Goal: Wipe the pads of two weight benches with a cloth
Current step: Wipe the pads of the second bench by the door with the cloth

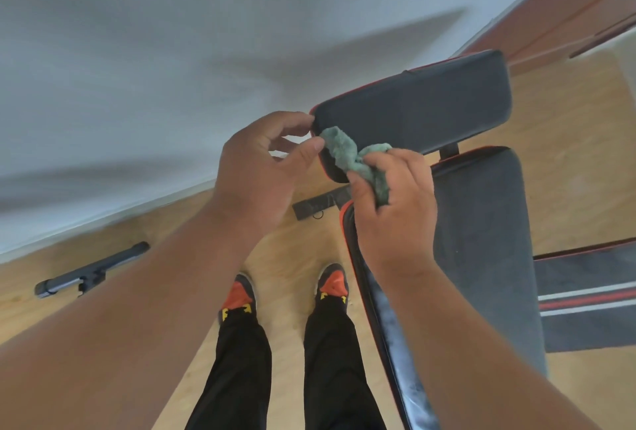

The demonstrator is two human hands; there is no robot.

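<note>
A weight bench with dark grey pads and red piping stands at the right. Its upper pad (423, 103) lies crosswise and its long pad (481, 240) runs toward me. My right hand (395, 216) grips a bunched green cloth (344, 151) at the near left corner of the upper pad. My left hand (261, 168) is beside it; its thumb and fingers pinch the cloth's free end against the pad's edge.
A white wall (137, 68) fills the upper left above a wooden floor (292, 247). A dark bar-shaped part (93, 269) lies on the floor at left. A grey mat with red and white stripes (585, 299) is at right. My feet in orange shoes stand below.
</note>
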